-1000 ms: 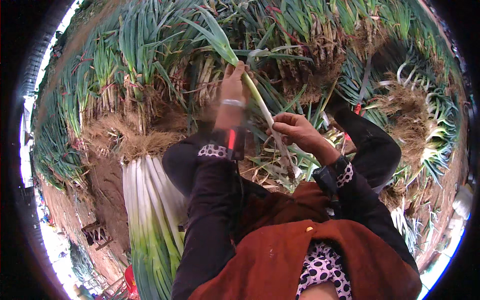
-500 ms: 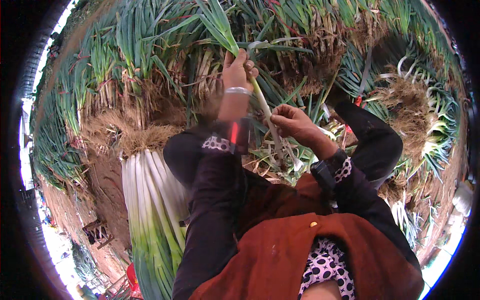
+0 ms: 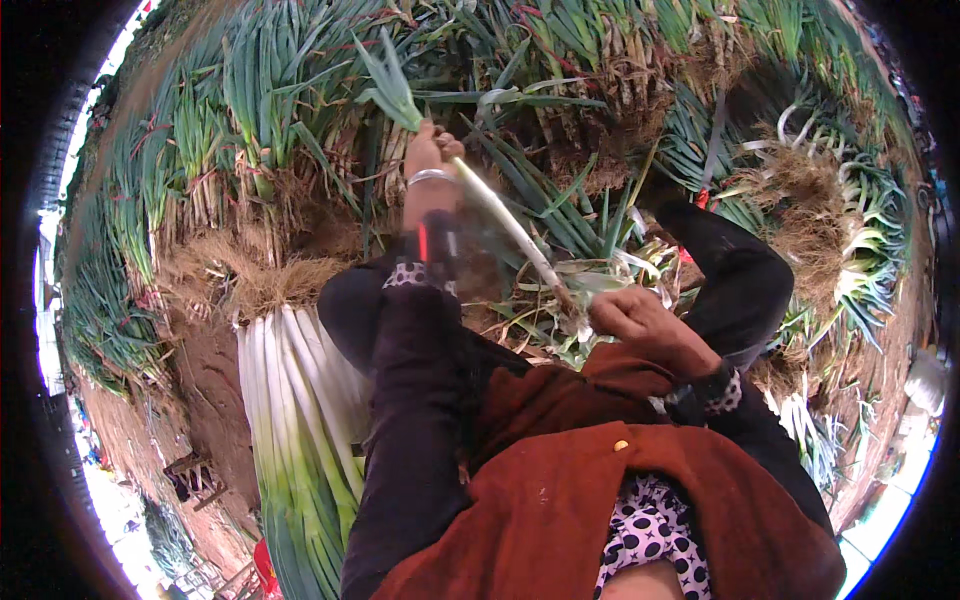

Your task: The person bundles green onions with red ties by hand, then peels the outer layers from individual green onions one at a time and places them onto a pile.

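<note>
My left hand [image 3: 432, 152] is closed around the upper part of a long green onion [image 3: 508, 220]. Its green leaves stick out beyond my fist, and the white stalk slants down to the right towards the root end. Close beside that end is my right hand [image 3: 632, 318], with its fingers curled in. What it grips, if anything, is hidden. A pale strip of peeled skin [image 3: 578, 325] hangs near the root end, just left of my right hand.
Cleaned white-stalked green onions [image 3: 300, 380] lie in a bundle at the left. Tied bunches of unpeeled onions [image 3: 270, 110] stand along the far side. Another rooty heap [image 3: 815, 215] is at the right. Loose leaf scraps [image 3: 540, 310] cover the ground between my knees.
My right hand has moved from the middle of the stalk down and right past the root end. My left hand has shifted left and slightly nearer, tilting the green onion more.
</note>
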### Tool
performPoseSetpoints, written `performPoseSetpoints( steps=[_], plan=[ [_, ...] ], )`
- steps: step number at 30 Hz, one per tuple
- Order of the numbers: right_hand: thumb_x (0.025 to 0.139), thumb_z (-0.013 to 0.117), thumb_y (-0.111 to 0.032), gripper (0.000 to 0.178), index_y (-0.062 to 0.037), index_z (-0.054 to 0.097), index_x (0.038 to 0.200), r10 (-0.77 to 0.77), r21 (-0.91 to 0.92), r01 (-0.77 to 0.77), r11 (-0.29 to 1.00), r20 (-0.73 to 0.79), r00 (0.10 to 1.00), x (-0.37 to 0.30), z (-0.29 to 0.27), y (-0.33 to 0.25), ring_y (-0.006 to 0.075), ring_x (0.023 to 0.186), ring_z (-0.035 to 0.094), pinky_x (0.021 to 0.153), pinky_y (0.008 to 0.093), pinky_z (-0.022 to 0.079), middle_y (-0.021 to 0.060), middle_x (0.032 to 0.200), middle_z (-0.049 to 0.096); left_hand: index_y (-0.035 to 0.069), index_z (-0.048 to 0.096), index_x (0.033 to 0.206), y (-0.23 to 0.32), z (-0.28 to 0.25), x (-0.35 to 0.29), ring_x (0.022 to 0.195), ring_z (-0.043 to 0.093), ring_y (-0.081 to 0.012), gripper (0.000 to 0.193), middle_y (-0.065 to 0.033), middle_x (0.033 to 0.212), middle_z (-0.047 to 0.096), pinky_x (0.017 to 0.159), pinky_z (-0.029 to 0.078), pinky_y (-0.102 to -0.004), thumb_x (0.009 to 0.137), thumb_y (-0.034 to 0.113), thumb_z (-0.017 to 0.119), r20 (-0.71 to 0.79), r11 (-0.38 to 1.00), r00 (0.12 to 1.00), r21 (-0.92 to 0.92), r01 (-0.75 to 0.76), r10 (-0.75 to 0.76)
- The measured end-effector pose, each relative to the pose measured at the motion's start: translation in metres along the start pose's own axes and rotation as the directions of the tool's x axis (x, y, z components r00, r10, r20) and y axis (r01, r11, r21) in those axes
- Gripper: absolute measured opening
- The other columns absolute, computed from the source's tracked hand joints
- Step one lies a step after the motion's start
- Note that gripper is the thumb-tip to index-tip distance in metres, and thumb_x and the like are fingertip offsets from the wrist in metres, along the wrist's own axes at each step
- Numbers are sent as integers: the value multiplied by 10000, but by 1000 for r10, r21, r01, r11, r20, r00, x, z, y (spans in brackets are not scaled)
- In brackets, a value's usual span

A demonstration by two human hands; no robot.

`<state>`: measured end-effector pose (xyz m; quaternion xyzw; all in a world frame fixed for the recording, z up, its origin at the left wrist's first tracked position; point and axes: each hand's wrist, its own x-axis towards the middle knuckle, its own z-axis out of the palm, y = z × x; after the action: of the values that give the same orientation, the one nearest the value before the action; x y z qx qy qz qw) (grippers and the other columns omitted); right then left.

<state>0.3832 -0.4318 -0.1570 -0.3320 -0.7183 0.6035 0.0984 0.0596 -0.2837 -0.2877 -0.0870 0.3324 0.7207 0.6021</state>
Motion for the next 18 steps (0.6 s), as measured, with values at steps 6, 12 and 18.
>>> performPoseSetpoints(
  steps=[6,12,18],
  plan=[
    [821,596,-232,348,-10,547,1085,80,-153,-149,977,-387,919,-32,-18,52,149,820,610,688,275,472,122,903,640,105,406,895,-25,39,-33,541,403,-126,128,-28,728,425,430,327,-252,925,224,442,27,994,996,64,-86,84],
    [776,653,-245,333,7,589,984,175,-82,-229,970,-417,892,16,3,5,162,709,624,669,288,479,119,827,647,143,422,951,-29,69,-65,570,443,-160,40,-42,731,443,464,371,-287,912,137,414,120,951,957,139,-278,263],
    [779,619,-192,215,15,607,836,297,218,-234,948,-331,896,25,10,18,135,591,622,563,271,491,93,687,632,220,350,1265,-26,106,-114,587,440,-119,391,-29,766,462,482,378,-275,903,96,431,238,881,885,164,-443,401]
  ],
)
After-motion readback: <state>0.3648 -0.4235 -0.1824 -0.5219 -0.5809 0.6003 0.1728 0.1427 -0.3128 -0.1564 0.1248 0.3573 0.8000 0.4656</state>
